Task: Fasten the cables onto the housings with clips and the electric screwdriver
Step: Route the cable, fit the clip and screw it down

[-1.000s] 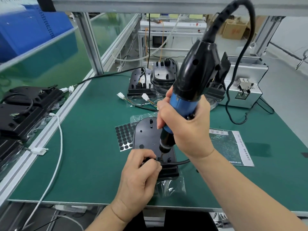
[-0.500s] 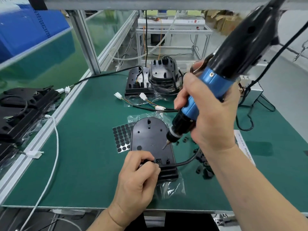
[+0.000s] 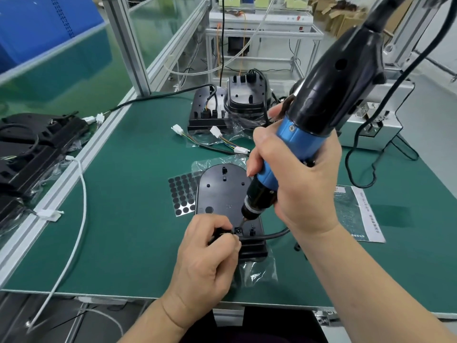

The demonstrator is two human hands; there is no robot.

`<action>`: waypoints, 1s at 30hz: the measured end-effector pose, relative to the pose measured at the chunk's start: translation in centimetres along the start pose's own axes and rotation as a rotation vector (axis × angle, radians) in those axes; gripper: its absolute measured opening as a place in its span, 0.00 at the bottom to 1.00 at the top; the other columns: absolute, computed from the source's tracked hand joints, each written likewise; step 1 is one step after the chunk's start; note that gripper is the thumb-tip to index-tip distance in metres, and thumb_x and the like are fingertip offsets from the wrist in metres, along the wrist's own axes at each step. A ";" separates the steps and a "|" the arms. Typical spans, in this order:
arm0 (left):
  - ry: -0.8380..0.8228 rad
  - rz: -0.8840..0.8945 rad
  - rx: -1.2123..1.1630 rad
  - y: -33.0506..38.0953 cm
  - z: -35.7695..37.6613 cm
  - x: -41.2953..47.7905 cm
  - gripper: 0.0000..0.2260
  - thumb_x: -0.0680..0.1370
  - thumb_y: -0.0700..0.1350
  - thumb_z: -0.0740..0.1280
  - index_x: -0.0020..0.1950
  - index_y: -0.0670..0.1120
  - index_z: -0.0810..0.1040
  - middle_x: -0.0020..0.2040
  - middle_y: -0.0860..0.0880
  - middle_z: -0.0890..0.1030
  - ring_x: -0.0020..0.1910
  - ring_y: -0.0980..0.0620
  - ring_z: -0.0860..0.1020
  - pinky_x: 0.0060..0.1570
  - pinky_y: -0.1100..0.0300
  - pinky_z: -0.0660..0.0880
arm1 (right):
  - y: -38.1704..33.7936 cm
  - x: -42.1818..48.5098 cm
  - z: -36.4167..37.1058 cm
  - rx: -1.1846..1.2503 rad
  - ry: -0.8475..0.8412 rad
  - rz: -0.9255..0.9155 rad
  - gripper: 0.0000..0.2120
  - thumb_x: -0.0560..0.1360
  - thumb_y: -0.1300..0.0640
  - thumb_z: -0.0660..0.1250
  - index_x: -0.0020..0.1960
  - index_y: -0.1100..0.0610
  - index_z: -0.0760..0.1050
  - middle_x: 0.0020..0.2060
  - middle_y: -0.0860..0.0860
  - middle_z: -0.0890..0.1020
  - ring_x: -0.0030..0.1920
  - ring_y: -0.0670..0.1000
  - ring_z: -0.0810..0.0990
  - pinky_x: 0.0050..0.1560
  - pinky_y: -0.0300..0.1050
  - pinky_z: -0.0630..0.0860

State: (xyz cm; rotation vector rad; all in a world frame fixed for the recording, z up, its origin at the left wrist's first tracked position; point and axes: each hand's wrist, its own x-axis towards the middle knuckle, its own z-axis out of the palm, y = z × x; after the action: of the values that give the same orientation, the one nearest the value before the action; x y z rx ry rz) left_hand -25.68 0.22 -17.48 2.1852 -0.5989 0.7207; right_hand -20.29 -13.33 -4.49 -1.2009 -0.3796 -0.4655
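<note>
My right hand (image 3: 300, 179) wraps the tilted electric screwdriver (image 3: 319, 112), bit down at the housing (image 3: 220, 191), while my left hand (image 3: 210, 258) pinches the cable (image 3: 274, 235).

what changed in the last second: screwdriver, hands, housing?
The electric screwdriver, gripped in the right hand, swung up and to the right off the housing, then came back down. Its bit now slants down at the clip beside the left hand. Unchanged: the left hand's fingers pinch the cable at the housing's near end, and the housing has not moved.
</note>
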 end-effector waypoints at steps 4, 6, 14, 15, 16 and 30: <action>0.002 -0.005 0.001 0.0 -0.1 0.0 0.07 0.76 0.36 0.68 0.38 0.38 0.77 0.49 0.47 0.76 0.47 0.46 0.73 0.46 0.55 0.72 | -0.1 0.0 0.2 -0.001 -0.029 0.006 0.10 0.73 0.70 0.66 0.51 0.62 0.69 0.30 0.48 0.76 0.25 0.54 0.74 0.32 0.46 0.74; 0.001 -0.001 0.001 0.0 -0.1 0.1 0.06 0.76 0.34 0.69 0.38 0.37 0.78 0.48 0.48 0.76 0.46 0.46 0.73 0.47 0.56 0.71 | -0.2 -0.1 0.3 0.002 -0.046 0.005 0.10 0.73 0.70 0.66 0.52 0.64 0.69 0.28 0.51 0.75 0.24 0.54 0.74 0.32 0.46 0.74; 0.001 0.021 -0.013 -0.2 -0.1 -0.1 0.04 0.75 0.32 0.69 0.40 0.38 0.78 0.49 0.48 0.77 0.47 0.47 0.73 0.47 0.56 0.71 | -0.3 -0.2 0.6 -0.021 -0.074 0.034 0.11 0.72 0.71 0.66 0.53 0.69 0.68 0.29 0.57 0.74 0.24 0.56 0.73 0.32 0.47 0.73; 0.002 0.022 -0.014 -0.2 -0.1 -0.1 0.04 0.75 0.32 0.69 0.40 0.38 0.78 0.49 0.48 0.76 0.47 0.46 0.73 0.47 0.56 0.71 | -0.3 -0.1 0.7 -0.021 -0.078 0.040 0.11 0.73 0.71 0.66 0.53 0.69 0.68 0.29 0.57 0.74 0.25 0.55 0.73 0.32 0.47 0.73; 0.004 0.024 -0.016 -0.3 -0.1 -0.2 0.04 0.75 0.32 0.69 0.41 0.38 0.78 0.49 0.49 0.76 0.47 0.46 0.73 0.47 0.56 0.71 | -0.2 0.0 0.7 -0.025 -0.085 0.042 0.11 0.73 0.71 0.66 0.53 0.69 0.68 0.30 0.57 0.74 0.25 0.55 0.73 0.32 0.46 0.73; 0.028 0.014 -0.048 -0.5 0.1 -0.3 0.06 0.74 0.33 0.70 0.43 0.42 0.77 0.49 0.50 0.75 0.47 0.46 0.73 0.46 0.56 0.71 | 0.6 1.1 1.7 -0.089 -0.120 0.128 0.10 0.71 0.67 0.69 0.47 0.69 0.69 0.28 0.60 0.73 0.23 0.52 0.74 0.29 0.47 0.75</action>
State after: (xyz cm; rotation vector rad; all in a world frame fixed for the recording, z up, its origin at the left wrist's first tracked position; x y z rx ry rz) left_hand -25.56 0.57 -17.99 2.1248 -0.6115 0.7358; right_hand -19.11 -11.75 -3.83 -1.3354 -0.3850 -0.3028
